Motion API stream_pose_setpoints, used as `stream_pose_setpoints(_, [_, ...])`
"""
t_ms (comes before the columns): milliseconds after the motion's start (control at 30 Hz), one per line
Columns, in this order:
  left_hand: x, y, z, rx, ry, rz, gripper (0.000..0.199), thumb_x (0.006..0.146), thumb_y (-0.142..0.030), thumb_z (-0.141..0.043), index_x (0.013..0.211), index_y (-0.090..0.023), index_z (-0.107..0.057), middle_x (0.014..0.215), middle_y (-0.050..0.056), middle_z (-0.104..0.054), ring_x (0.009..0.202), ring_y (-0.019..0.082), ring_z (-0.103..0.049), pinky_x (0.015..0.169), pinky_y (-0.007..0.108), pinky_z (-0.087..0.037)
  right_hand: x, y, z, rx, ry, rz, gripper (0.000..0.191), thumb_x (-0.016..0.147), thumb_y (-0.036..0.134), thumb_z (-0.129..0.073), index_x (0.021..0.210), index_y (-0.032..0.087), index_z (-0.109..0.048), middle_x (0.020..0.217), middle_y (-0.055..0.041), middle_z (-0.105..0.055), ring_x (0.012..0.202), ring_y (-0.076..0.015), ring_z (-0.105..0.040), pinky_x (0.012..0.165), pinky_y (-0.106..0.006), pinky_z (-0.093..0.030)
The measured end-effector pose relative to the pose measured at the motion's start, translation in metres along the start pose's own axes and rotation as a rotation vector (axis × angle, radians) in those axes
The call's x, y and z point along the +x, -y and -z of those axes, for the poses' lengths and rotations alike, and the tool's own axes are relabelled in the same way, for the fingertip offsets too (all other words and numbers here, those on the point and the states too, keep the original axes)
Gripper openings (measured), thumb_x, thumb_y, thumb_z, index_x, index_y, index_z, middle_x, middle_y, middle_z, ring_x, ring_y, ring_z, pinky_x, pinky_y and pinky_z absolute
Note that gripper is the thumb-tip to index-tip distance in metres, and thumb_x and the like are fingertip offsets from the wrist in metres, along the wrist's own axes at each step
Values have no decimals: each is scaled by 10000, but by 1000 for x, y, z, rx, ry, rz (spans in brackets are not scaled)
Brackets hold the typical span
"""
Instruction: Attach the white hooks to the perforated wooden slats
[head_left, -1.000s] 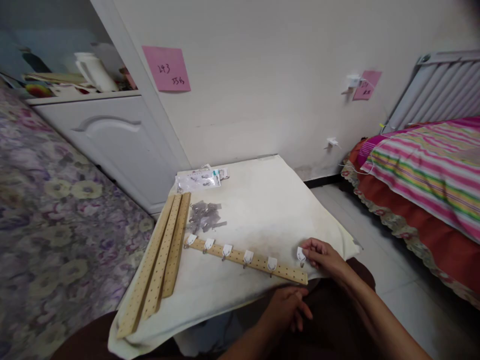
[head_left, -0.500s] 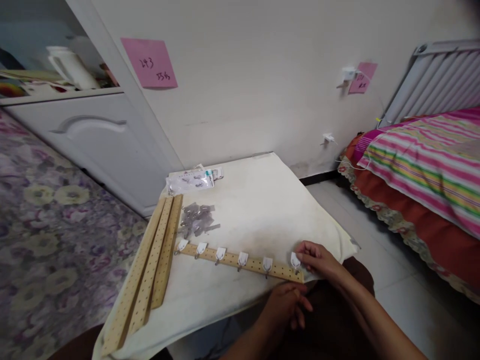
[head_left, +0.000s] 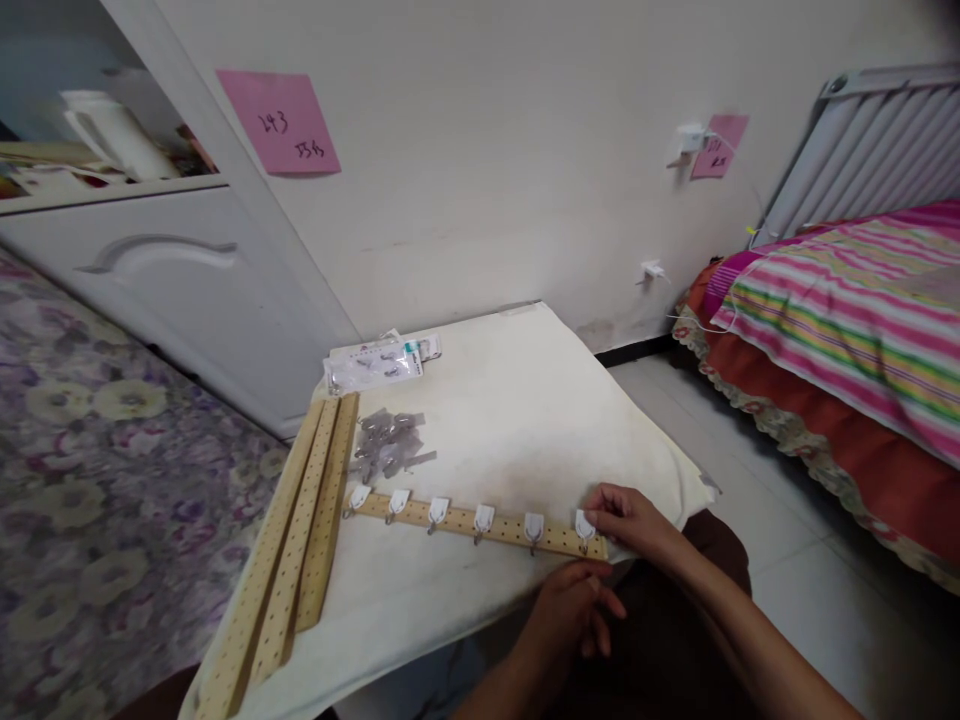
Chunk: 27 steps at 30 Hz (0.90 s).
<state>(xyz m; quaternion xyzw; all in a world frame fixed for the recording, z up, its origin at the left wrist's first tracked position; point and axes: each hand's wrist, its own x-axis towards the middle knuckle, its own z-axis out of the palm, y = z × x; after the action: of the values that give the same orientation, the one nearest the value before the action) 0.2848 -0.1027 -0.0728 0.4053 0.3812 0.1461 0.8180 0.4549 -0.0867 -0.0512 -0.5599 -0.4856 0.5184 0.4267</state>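
A narrow wooden strip with rows of small holes (head_left: 510, 527) lies across the near part of the table. Several white adhesive hooks (head_left: 439, 511) are spaced along it, their metal hooks toward me. My right hand (head_left: 630, 522) pinches the white hook at the strip's right end (head_left: 584, 523) between thumb and fingertips; this hook sits over the strip. Just below, my left hand (head_left: 574, 603) rests by the table's near edge with its fingers loosely apart, holding nothing. It is close to the strip's right end.
Several perforated wooden strips (head_left: 306, 520) lie along the table's left side. Beside them is a pile of grey hooks in clear wrapping (head_left: 390, 440). Plastic packaging (head_left: 375, 367) lies at the back left. A bed (head_left: 847, 300) stands to the right, a white cabinet (head_left: 172, 290) to the left.
My right hand has shifted slightly left, and the white hook in it now sits straighter over the strip's right end. My left hand stays about where it was. The whole view has shifted slightly.
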Motion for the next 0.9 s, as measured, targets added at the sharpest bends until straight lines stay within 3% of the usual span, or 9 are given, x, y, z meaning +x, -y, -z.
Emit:
stream_pose_setpoints(233, [-2,5,5,212,-10,-31,460,741,-404,-479,1103,-128,-537,760,12,-662,358,56,-475,357,192,-229,0,-2,-1,-48,-2,29,213,757,377,-637,751,165,-622,612,21,-576,556,-110,-485,519,-222,-360])
stream_pose_setpoints(433, [-21,-3,6,538,-55,-167,360,824,-271,-415,1124,-156,-576,776,11,-659,429,79,-485,450,212,-365,-2,-4,-1,-90,-24,49,161,768,326,-615,758,166,-636,628,17,-588,580,-119,-503,535,-227,-371])
stream_pose_setpoints(533, [-32,-9,7,729,-70,-303,326,839,-240,-449,1118,-200,-613,891,48,-685,691,166,-620,640,277,-470,-3,-3,-1,-93,-30,51,143,762,305,-615,748,163,-630,625,19,-584,582,-120,-501,539,-228,-363])
stream_pose_setpoints(633, [-40,-13,10,888,-109,-483,320,873,-231,-448,1141,-251,-621,1105,78,-666,1013,239,-603,899,366,-441,-4,-2,-1,-99,-30,55,129,762,287,-611,742,160,-624,640,14,-587,597,-123,-503,556,-235,-366])
stream_pose_setpoints(900, [-41,1,22,1115,-281,-697,492,836,-85,-405,1298,-237,-483,1204,125,-596,1088,266,-568,940,445,-462,-3,-3,0,-79,-24,57,156,742,314,-631,719,160,-621,639,8,-606,605,-131,-519,573,-242,-390])
